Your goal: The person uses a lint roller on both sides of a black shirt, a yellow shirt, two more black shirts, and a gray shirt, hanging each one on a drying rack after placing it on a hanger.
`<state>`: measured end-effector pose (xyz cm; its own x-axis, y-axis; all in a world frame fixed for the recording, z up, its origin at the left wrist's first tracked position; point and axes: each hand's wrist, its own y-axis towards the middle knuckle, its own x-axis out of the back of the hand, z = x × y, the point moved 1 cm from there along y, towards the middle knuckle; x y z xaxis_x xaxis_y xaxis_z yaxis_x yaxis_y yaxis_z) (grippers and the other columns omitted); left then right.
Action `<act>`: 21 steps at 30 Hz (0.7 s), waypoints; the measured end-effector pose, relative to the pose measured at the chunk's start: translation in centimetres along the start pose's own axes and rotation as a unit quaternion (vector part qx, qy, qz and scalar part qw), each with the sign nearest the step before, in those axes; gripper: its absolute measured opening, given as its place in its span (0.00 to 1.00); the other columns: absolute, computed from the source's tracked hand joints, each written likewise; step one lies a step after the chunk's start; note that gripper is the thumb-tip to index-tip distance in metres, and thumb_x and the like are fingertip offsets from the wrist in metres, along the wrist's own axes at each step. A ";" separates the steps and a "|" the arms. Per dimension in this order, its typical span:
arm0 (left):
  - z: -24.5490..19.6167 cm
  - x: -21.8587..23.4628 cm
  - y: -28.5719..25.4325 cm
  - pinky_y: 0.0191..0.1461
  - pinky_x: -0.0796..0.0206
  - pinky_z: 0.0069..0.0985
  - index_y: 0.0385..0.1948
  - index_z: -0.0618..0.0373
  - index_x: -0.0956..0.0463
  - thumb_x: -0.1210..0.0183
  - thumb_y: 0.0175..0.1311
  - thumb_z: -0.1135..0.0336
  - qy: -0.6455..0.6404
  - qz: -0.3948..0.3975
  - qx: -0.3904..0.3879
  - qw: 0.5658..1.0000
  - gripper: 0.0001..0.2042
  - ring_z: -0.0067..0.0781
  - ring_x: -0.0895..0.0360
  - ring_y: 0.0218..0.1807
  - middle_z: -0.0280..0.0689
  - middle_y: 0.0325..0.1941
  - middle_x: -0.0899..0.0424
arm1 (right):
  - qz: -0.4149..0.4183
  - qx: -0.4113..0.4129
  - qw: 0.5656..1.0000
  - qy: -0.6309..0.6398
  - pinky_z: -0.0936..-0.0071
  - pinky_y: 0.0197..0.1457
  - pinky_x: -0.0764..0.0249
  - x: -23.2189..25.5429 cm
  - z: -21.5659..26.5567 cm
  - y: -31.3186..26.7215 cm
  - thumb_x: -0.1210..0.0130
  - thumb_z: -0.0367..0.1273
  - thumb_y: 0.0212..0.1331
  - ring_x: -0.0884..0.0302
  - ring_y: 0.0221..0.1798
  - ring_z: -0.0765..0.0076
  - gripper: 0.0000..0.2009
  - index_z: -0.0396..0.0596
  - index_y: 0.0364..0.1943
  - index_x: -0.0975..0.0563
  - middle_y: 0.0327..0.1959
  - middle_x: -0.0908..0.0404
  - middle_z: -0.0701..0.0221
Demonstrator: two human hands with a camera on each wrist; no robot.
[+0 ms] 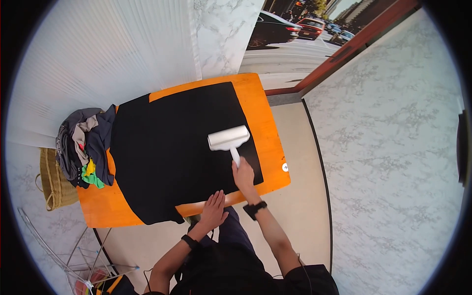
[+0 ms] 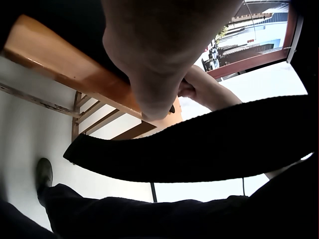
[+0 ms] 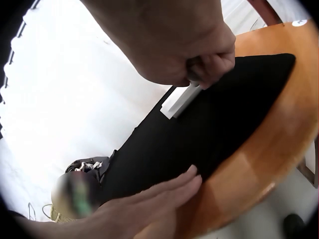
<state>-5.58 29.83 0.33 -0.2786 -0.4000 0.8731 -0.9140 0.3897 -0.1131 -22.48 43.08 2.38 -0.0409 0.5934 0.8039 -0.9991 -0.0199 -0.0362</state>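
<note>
A black garment (image 1: 167, 147), shaped like a short-sleeved shirt, lies spread flat over the orange table. My right hand (image 1: 244, 175) grips the handle of a white lint roller (image 1: 229, 138), whose wide head is over the right part of the cloth. In the right wrist view, the fingers curl round the handle and partly hide the roller (image 3: 175, 103). With straight fingers, my left hand (image 1: 213, 211) rests at the garment's near edge, by the table's front side. The left wrist view shows mostly the back of that hand, its fingertips hidden.
A heap of crumpled clothes (image 1: 88, 142) sits at the table's left end, beside a woven basket (image 1: 56, 182). Bare orange tabletop (image 1: 260, 108) shows along the right side. A metal rack (image 1: 83, 260) stands at lower left. A ribbed white wall panel (image 1: 113, 54) rises behind the table.
</note>
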 end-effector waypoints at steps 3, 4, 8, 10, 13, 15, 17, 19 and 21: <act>-0.3 0.7 0.2 0.77 0.57 0.44 0.66 0.68 0.40 0.43 0.60 0.54 0.008 0.007 0.011 1.000 0.35 0.50 0.45 0.75 0.52 0.74 0.42 | -0.016 0.029 0.999 0.005 0.45 0.38 0.26 -1.9 1.6 7.5 0.46 0.38 0.65 0.21 0.36 0.35 0.14 0.39 0.39 0.28 0.30 0.20 0.48; -0.3 0.9 0.4 0.78 0.58 0.44 0.66 0.68 0.40 0.43 0.60 0.54 0.011 0.015 0.014 1.000 0.35 0.49 0.45 0.75 0.51 0.73 0.42 | -0.019 0.038 0.999 0.002 0.45 0.38 0.25 -2.6 2.2 9.8 0.46 0.39 0.65 0.21 0.36 0.35 0.14 0.39 0.39 0.28 0.30 0.19 0.48; -0.6 1.4 0.8 0.78 0.59 0.44 0.64 0.67 0.38 0.44 0.61 0.54 0.013 0.031 0.032 0.999 0.33 0.47 0.43 0.74 0.50 0.73 0.40 | -0.021 0.050 0.999 0.001 0.45 0.38 0.25 -4.9 4.3 17.9 0.46 0.39 0.66 0.20 0.36 0.36 0.14 0.39 0.37 0.28 0.30 0.19 0.49; -0.7 1.7 0.9 0.78 0.59 0.44 0.64 0.67 0.37 0.44 0.61 0.53 0.014 0.031 0.040 0.999 0.33 0.47 0.43 0.73 0.50 0.72 0.40 | -0.018 0.056 0.998 0.000 0.45 0.38 0.25 -5.9 5.1 20.7 0.46 0.39 0.66 0.20 0.36 0.36 0.14 0.39 0.36 0.28 0.30 0.19 0.49; -1.0 1.6 0.9 0.78 0.59 0.44 0.64 0.67 0.37 0.45 0.62 0.52 0.002 0.032 0.051 0.998 0.33 0.46 0.43 0.74 0.50 0.72 0.40 | -0.029 0.062 0.998 -0.001 0.46 0.39 0.25 -6.7 6.2 23.7 0.46 0.39 0.66 0.20 0.37 0.37 0.14 0.39 0.34 0.28 0.30 0.19 0.49; -1.1 1.8 0.8 0.79 0.60 0.43 0.65 0.67 0.39 0.43 0.60 0.54 -0.015 0.041 0.061 0.997 0.34 0.45 0.44 0.75 0.49 0.73 0.41 | -0.020 0.055 0.998 -0.011 0.47 0.40 0.24 -6.5 6.8 25.0 0.46 0.39 0.66 0.20 0.37 0.38 0.14 0.39 0.35 0.27 0.31 0.19 0.49; -1.1 2.1 0.7 0.79 0.59 0.43 0.66 0.67 0.39 0.43 0.60 0.54 -0.021 0.044 0.060 0.997 0.34 0.46 0.45 0.75 0.49 0.74 0.41 | -0.008 0.031 0.999 -0.017 0.47 0.41 0.24 -5.3 7.2 25.0 0.46 0.40 0.66 0.20 0.38 0.38 0.14 0.39 0.37 0.27 0.32 0.18 0.50; -0.9 2.6 0.7 0.79 0.59 0.43 0.66 0.66 0.40 0.43 0.60 0.54 -0.026 0.045 0.053 0.997 0.35 0.46 0.46 0.76 0.49 0.74 0.42 | -0.016 0.048 0.999 -0.001 0.47 0.40 0.25 -4.0 6.2 23.1 0.46 0.39 0.66 0.20 0.38 0.38 0.14 0.39 0.38 0.26 0.32 0.19 0.49; -0.7 2.8 0.5 0.78 0.58 0.44 0.68 0.67 0.43 0.42 0.60 0.54 -0.075 0.009 0.071 0.995 0.37 0.48 0.49 0.77 0.50 0.75 0.45 | -0.019 0.076 0.997 0.022 0.46 0.39 0.26 -2.2 4.4 19.6 0.46 0.38 0.66 0.21 0.37 0.36 0.14 0.39 0.39 0.26 0.31 0.19 0.49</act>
<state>-6.65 29.48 3.08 -0.3272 -0.5173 0.7908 -0.9376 0.2818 -0.2035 -42.03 37.90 2.53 -0.0057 0.6300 0.7766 -0.9895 -0.1160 0.0868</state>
